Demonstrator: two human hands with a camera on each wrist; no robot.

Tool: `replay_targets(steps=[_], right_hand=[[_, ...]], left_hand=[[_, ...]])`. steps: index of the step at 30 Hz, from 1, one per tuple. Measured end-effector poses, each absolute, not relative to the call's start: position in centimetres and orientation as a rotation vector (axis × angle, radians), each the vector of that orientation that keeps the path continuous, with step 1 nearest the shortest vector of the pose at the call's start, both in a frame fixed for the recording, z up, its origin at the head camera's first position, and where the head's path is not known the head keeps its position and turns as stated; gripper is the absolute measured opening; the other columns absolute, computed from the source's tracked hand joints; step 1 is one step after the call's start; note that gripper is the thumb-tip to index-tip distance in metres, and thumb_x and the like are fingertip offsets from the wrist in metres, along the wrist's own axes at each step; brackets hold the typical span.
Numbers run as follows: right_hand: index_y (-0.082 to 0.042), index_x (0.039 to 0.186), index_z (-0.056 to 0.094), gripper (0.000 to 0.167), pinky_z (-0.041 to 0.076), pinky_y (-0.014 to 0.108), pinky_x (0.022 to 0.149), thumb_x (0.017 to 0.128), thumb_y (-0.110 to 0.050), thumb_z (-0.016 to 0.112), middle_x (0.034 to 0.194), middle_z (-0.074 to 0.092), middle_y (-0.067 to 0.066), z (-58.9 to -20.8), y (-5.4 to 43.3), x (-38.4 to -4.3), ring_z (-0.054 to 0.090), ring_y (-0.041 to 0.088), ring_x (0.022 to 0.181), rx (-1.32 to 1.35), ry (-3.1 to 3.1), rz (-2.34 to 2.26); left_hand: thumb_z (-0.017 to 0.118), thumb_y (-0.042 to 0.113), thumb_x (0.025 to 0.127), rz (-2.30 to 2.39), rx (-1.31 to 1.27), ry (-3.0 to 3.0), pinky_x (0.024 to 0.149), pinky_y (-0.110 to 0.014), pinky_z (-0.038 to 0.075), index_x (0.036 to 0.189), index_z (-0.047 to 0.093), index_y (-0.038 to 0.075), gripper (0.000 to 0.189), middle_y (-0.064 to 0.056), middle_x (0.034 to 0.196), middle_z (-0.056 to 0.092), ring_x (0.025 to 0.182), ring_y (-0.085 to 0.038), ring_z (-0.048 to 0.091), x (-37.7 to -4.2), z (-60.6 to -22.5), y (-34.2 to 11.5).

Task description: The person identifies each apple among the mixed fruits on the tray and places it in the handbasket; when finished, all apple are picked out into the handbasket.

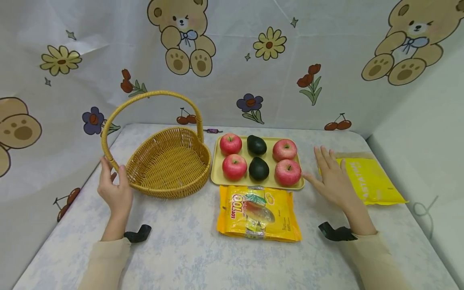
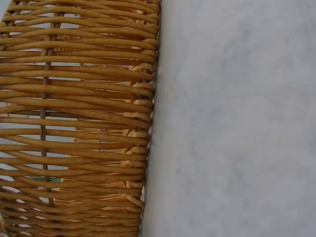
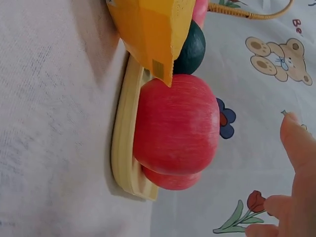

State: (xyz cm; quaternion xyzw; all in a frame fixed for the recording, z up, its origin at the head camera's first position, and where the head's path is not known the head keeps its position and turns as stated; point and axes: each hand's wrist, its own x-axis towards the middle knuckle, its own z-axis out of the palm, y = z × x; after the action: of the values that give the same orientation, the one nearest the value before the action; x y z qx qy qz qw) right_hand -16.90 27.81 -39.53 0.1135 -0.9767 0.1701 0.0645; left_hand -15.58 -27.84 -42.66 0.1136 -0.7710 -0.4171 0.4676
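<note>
In the head view, my left hand (image 1: 117, 193) is at the left end of the wicker basket (image 1: 170, 192), its thumb and fingers on either side of the handle's foot. The basket's woven side wall (image 2: 74, 123) fills the left of the left wrist view; its inside shows bare wicker. My right hand (image 1: 335, 181) is spread, palm down, between a cream tray (image 1: 268, 141) and a bright yellow bag (image 1: 373, 181), overlapping the bag's left edge. Its thumb points toward the nearest apple (image 1: 288, 172). In the right wrist view, fingers (image 3: 301, 148) show beside that apple.
On the tray lie several red apples (image 1: 235, 166) and two dark green avocados (image 1: 259, 168). An orange-yellow snack bag with a mango picture (image 1: 259, 213) lies in front of the tray. A small purple wrapped item (image 1: 213, 131) is behind the basket. A patterned curtain hangs behind the table.
</note>
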Motion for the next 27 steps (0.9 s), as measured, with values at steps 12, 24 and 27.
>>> replay_targets(steps=[12,24,27], right_hand=[[-0.018,0.158,-0.002,0.093,0.013,0.066,0.114,0.094,-0.048,0.058,0.165,0.002,0.013,-40.7,27.0,-17.3,0.009,0.041,0.149,0.234,-2.861,0.961],[-0.014,0.158,-0.003,0.102,0.029,0.06,0.11,0.09,-0.045,0.066,0.164,0.009,0.018,-42.5,25.8,-18.0,0.022,0.044,0.145,0.15,-2.824,1.217],[-0.014,0.158,-0.004,0.103,0.029,0.06,0.11,0.09,-0.047,0.066,0.164,0.009,0.019,-42.8,25.5,-18.1,0.022,0.044,0.145,0.152,-2.848,1.222]], left_hand=[[0.054,0.01,0.098,-1.225,0.3,-1.826,0.086,-0.011,0.046,0.136,0.057,0.006,0.038,-0.021,0.124,0.065,0.106,-0.007,0.062,-15.1,-43.1,-26.9],[0.055,0.016,0.099,-1.219,0.243,-1.834,0.083,-0.01,0.045,0.135,0.06,0.014,0.036,-0.016,0.12,0.067,0.109,-0.01,0.062,-15.3,-44.1,-27.6],[0.055,0.015,0.099,-1.218,0.256,-1.838,0.083,-0.01,0.045,0.135,0.06,0.014,0.036,-0.016,0.12,0.067,0.108,-0.007,0.061,-15.3,-44.1,-27.6]])
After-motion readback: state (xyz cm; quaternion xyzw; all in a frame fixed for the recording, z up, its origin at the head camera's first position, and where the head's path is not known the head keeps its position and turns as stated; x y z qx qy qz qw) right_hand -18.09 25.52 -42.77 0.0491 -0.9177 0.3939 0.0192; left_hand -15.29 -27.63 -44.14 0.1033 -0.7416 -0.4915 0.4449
